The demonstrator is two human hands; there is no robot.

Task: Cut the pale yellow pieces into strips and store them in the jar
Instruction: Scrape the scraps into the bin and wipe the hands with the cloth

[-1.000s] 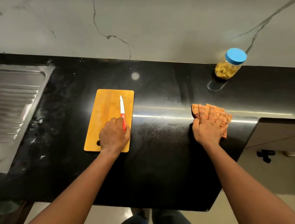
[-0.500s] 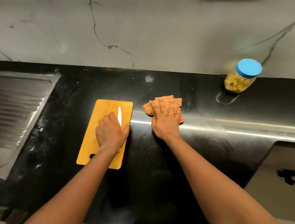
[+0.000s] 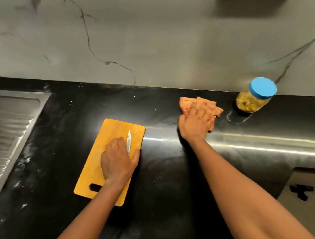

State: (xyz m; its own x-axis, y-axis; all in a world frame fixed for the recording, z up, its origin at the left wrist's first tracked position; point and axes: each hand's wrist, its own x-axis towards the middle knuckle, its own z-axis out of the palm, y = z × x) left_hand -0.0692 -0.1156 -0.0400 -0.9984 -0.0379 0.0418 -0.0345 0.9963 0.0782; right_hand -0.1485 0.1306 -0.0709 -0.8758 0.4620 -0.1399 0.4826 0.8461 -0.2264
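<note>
Worktop [image 3: 165, 195] wiping goes on: the cutting board [image 3: 96, 163] at 7 o'clock carries no pieces, and the lidded jar [image 3: 255, 96] at 2 o'clock holds the pale yellow strips [image 3: 247, 104]. The cloth [image 3: 187, 102], lately beside the board, has swept toward the jar under the flat right hand [image 3: 196, 124]. The left hand [image 3: 118, 161] covers the knife [image 3: 128, 140] handle; its grip is unclear. Only cleanup seems left.

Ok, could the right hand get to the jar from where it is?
Probably yes. The right hand presses the cloth just beside the jar, with only bare counter between them.
</note>
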